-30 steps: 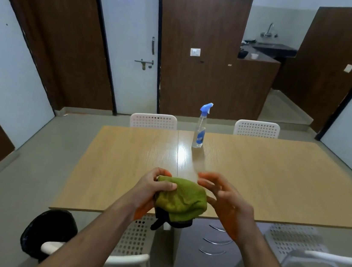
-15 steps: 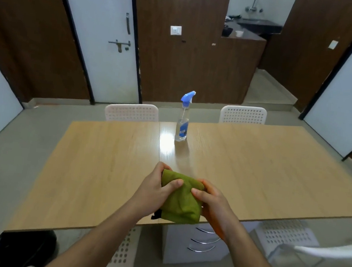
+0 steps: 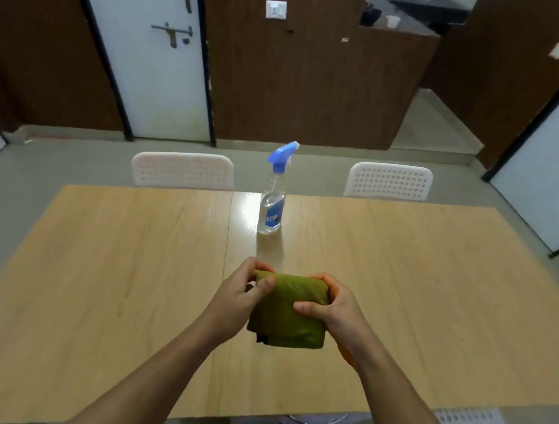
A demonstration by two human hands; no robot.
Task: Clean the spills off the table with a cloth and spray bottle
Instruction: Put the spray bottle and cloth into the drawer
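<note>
Both hands hold a folded green cloth (image 3: 288, 311) above the near middle of the wooden table (image 3: 419, 301): the left hand (image 3: 240, 295) grips its left edge with fingers curled round it, and the right hand (image 3: 336, 308) grips its right edge the same way. The spray bottle (image 3: 274, 193), clear with a blue trigger head, stands upright on the table beyond the cloth, apart from both hands. Two white chairs (image 3: 184, 170) stand at the far side of the table.
</note>
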